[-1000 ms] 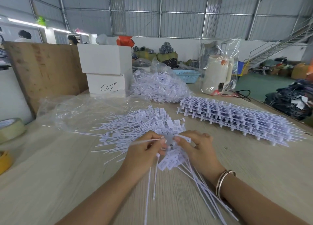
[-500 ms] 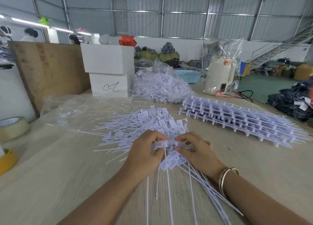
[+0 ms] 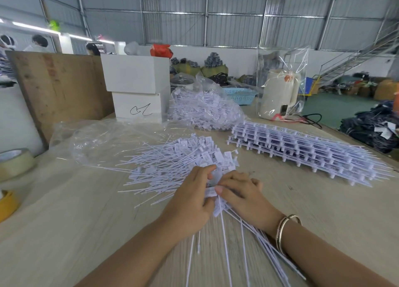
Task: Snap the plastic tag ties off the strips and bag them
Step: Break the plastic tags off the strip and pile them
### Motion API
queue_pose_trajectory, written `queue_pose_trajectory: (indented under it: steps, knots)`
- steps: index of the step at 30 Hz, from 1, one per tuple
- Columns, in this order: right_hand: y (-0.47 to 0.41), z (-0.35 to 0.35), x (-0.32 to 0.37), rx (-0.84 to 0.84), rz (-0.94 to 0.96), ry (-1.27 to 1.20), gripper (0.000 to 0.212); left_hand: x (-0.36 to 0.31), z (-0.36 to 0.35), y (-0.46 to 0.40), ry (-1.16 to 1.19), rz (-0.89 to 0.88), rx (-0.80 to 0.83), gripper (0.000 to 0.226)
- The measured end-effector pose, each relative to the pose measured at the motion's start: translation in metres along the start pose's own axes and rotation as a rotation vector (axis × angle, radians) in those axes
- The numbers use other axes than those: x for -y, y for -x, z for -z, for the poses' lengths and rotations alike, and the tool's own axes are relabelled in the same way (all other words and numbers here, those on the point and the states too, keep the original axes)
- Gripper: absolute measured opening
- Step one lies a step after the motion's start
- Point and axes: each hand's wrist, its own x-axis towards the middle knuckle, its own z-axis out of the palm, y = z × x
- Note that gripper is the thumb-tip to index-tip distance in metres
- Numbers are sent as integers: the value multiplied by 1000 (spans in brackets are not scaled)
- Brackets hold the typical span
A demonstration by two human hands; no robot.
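Note:
My left hand (image 3: 190, 202) and my right hand (image 3: 241, 198) meet at the table's middle, both pinched on a bunch of white tag ties (image 3: 218, 200) whose long tails fan toward me. Just beyond my fingers lies a loose pile of snapped-off ties (image 3: 172, 161), partly on an empty clear plastic bag (image 3: 103, 139). A stack of uncut tie strips (image 3: 302, 150) lies to the right. Farther back sits a clear bag filled with ties (image 3: 205, 111).
Two stacked white boxes (image 3: 136, 85) and a leaning wooden board (image 3: 58, 90) stand at the back left. Tape rolls (image 3: 13, 163) sit at the left edge. A cream kettle in a plastic bag (image 3: 278, 94) and a blue basket (image 3: 239, 95) stand behind.
My hands have closed in together on the tie heads and moved slightly forward toward the loose pile; the tie tails swung to point more toward me.

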Motion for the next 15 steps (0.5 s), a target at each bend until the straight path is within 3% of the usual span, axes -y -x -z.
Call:
queue_pose_trajectory:
  steps: [4, 7, 15]
  knots:
    - [1, 2, 1, 51, 19, -77, 31, -5, 0, 1, 1, -62, 24, 54]
    - [-1, 2, -1, 70, 3, -169, 22, -7, 1, 1, 3, -77, 42, 50]
    - [-7, 9, -12, -207, -212, -681, 26, 3, 10, -2, 14, 6, -7, 37]
